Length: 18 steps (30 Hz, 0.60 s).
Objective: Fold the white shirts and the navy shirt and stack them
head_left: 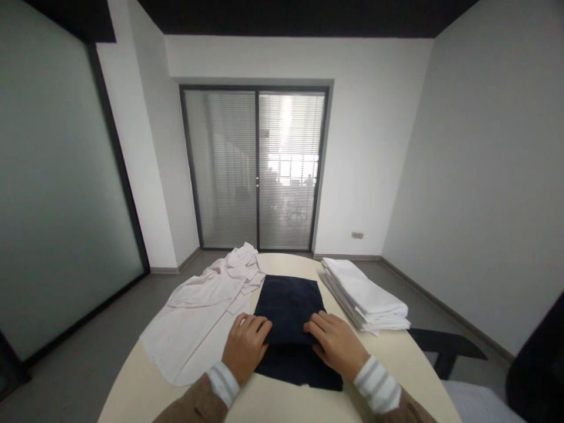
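Observation:
A dark navy folded garment (288,305) lies in the middle of a round cream table (414,358). My left hand (244,346) rests on the garment's near left edge with the fingers curled around a fold. My right hand (337,343) lies on the near right side, its fingers gripping the same folded edge. A lower layer of the navy cloth (304,373) spreads out under both hands toward me. Both wrists show striped white cuffs and brown sleeves.
A rumpled white shirt (202,311) lies spread on the table's left half. A stack of folded white garments (365,296) sits at the right. A dark chair (445,346) stands beyond the table's right edge. Glass doors with blinds (258,170) are ahead.

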Each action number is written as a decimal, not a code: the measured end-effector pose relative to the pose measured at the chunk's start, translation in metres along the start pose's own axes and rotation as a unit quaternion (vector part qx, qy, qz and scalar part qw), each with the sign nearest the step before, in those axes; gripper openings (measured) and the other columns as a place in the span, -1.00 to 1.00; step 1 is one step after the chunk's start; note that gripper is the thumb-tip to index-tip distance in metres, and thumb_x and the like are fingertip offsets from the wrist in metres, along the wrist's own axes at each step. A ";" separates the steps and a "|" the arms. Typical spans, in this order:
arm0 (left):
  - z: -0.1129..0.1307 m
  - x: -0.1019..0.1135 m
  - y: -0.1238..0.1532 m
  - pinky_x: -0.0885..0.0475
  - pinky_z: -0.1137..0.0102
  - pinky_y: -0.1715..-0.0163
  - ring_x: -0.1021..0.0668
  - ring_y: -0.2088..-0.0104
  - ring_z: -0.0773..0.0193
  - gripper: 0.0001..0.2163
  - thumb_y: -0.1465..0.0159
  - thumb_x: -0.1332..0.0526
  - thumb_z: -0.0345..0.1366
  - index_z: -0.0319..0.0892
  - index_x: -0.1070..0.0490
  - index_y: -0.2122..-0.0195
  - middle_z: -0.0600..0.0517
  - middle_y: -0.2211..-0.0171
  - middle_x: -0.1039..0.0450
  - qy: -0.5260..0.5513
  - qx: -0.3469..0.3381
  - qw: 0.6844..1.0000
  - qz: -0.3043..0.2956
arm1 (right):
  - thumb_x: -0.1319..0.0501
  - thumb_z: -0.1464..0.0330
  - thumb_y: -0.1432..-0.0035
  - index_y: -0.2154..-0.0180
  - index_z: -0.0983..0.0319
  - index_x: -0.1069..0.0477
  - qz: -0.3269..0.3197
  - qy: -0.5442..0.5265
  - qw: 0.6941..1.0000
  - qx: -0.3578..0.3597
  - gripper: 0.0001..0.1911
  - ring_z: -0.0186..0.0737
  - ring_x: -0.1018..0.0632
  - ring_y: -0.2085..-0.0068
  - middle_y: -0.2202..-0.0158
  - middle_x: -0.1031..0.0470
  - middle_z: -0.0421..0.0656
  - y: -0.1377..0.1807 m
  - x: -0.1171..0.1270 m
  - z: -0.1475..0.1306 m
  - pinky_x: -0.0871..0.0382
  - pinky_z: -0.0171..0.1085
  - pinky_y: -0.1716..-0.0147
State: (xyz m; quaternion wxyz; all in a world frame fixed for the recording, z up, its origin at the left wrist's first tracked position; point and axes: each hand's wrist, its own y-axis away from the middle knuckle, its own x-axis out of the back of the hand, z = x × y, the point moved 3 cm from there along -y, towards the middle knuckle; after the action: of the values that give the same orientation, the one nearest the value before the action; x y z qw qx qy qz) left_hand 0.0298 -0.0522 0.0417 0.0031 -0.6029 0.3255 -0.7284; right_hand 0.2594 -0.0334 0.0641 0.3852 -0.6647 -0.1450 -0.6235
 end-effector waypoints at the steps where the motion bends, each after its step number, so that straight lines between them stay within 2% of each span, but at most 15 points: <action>1: -0.001 0.000 0.000 -0.29 0.08 -0.04 -0.50 0.07 0.04 -0.62 -0.16 -0.21 -0.56 -0.11 -0.42 0.01 -0.03 0.03 -0.52 0.004 -0.002 1.000 0.007 | -0.16 0.55 -0.02 0.11 0.17 -0.36 0.011 0.005 1.000 -0.004 -0.64 -0.08 -0.40 0.14 0.14 -0.44 -0.12 0.000 0.001 0.001 -0.22 -0.15 0.19; 4: 0.000 -0.001 0.000 -0.30 0.09 -0.03 -0.50 0.03 0.06 -0.53 -0.22 -0.11 -0.60 -0.08 -0.37 -0.11 -0.03 -0.07 -0.49 0.007 -0.031 0.999 0.011 | -0.17 0.55 -0.01 0.11 0.17 -0.35 0.016 0.001 1.000 -0.004 -0.64 -0.08 -0.39 0.12 0.13 -0.44 -0.11 0.000 0.001 0.001 -0.21 -0.14 0.16; 7: 0.004 -0.006 0.000 -0.34 0.12 0.02 -0.48 0.01 0.05 -0.58 -0.23 -0.06 -0.60 -0.11 -0.41 -0.05 -0.03 -0.10 -0.47 0.002 -0.057 0.998 -0.040 | -0.18 0.54 0.08 0.16 0.16 -0.35 -0.043 -0.028 0.999 0.014 -0.63 -0.10 -0.41 0.13 0.16 -0.45 -0.13 0.000 -0.004 -0.004 -0.22 -0.17 0.18; 11: 0.012 -0.009 0.001 -0.34 0.16 0.01 -0.43 -0.03 0.02 -0.62 -0.14 -0.16 -0.53 -0.13 -0.40 0.02 -0.04 -0.12 -0.41 0.035 -0.074 0.990 -0.113 | -0.24 0.38 0.15 0.21 0.16 -0.35 -0.106 -0.065 0.992 0.008 -0.64 -0.07 -0.45 0.16 0.21 -0.46 -0.14 0.003 -0.010 -0.013 -0.26 -0.17 0.20; 14: 0.015 -0.008 0.003 -0.28 0.12 -0.08 -0.37 -0.09 0.01 -0.58 -0.08 -0.20 -0.47 -0.11 -0.34 0.00 -0.03 -0.19 -0.32 0.077 -0.106 0.983 -0.128 | -0.27 0.28 0.17 0.21 0.16 -0.35 -0.118 -0.078 0.990 -0.002 -0.62 -0.05 -0.48 0.19 0.24 -0.48 -0.14 0.004 -0.013 -0.016 -0.27 -0.16 0.21; 18: 0.016 -0.008 0.008 -0.24 0.13 -0.13 -0.35 -0.12 0.05 -0.64 -0.05 -0.21 -0.45 -0.09 -0.34 0.10 -0.02 -0.20 -0.30 0.125 -0.138 0.972 -0.146 | -0.28 0.27 0.18 0.21 0.16 -0.36 -0.140 -0.087 0.986 -0.009 -0.60 -0.06 -0.50 0.25 0.28 -0.49 -0.14 0.005 -0.020 -0.015 -0.29 -0.19 0.25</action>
State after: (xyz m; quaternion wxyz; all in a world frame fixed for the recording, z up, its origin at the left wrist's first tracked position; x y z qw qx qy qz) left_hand 0.0430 -0.0628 0.0317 -0.2270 -0.5425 0.3295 -0.7387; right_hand 0.2485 -0.0417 0.0420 0.2743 -0.6930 -0.2637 -0.6124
